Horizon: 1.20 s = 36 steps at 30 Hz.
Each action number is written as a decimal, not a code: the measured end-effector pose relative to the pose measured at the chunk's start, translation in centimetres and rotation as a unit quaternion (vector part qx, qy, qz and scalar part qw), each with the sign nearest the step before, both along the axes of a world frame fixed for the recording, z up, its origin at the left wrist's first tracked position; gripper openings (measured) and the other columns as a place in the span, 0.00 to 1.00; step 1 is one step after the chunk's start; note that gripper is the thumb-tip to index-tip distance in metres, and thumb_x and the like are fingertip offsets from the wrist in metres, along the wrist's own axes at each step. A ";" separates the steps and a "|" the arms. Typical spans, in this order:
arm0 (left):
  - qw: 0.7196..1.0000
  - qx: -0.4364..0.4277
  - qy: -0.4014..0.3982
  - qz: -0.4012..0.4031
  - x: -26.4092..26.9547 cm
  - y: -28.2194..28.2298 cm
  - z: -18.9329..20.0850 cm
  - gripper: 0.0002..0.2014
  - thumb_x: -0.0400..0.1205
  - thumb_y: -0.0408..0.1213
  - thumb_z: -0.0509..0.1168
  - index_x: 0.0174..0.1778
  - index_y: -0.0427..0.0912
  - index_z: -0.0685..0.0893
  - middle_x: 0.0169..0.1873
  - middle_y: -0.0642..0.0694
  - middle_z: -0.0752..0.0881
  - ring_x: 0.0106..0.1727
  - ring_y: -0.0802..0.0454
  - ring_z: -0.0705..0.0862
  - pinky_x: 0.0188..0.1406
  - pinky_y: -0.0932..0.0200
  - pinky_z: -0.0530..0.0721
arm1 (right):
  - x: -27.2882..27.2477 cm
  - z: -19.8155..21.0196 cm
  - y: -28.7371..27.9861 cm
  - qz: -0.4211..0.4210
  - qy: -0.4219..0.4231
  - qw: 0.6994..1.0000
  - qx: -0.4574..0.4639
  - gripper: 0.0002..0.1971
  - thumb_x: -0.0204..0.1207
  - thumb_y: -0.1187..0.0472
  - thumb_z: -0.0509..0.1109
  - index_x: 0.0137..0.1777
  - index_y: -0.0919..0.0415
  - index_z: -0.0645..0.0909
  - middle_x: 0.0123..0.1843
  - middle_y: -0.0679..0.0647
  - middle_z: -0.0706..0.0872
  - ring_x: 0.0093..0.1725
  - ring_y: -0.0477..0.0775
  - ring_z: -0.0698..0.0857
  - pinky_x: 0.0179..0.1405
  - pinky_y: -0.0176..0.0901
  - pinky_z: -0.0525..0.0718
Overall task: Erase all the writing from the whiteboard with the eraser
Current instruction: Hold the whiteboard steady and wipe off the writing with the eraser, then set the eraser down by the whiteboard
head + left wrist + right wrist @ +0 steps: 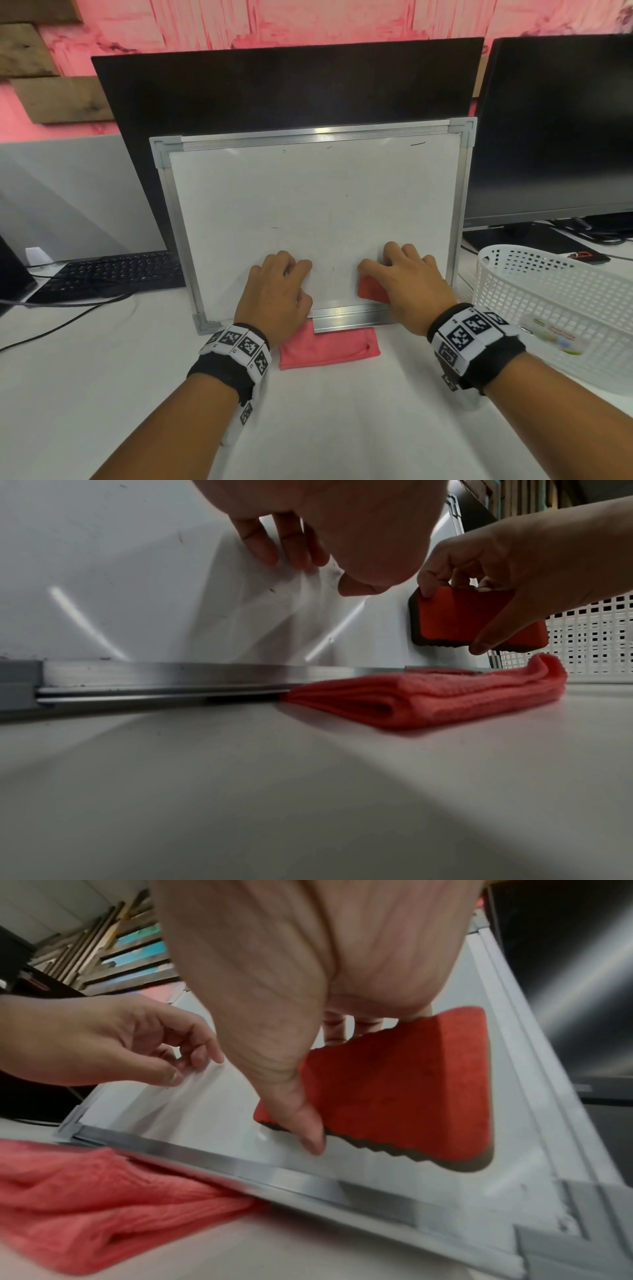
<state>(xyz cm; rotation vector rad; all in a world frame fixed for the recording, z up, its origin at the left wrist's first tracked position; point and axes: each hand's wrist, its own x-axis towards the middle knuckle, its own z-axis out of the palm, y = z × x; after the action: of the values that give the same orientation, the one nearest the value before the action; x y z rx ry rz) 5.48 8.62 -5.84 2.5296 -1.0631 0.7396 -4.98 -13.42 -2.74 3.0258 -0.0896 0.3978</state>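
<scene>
Two hands on the whiteboard (308, 205): right hand (411, 284) fingers grip the eraser (371, 289), left hand (274, 291) fingers loosely curled, holding nothing

**What I have on my wrists**

My forearms are bare, no sleeves; each wrist carries a black fabric band (222, 371) wrapped with a row of white tiles printed with black square codes (like pixelled tags); the right band (479, 342) is the same; my left hand (274, 291) and right hand (416, 287) wear no gloves.
</scene>
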 end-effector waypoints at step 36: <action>0.979 -0.032 0.015 -0.199 -4.9 -12.7 -0.5 0.19 0.79 0.39 0.61 0.66 0.40 0.83 0.51 0.45 0.86 0.52 0.44 0.84 0.37 0.49 0.88 | -6.7 4.9 -7.1 -0.254 -0.105 0.949 0.157 0.23 0.73 0.49 0.75 0.66 0.51 0.74 0.61 0.57 0.84 0.65 0.69 0.76 0.64 0.68 0.75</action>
<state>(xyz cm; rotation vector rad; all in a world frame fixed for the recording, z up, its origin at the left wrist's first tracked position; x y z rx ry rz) 0.56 -4.08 -6.32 2.1647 -1.4500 0.6076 -11.71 -20.56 2.12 3.0708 -1.0111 0.7014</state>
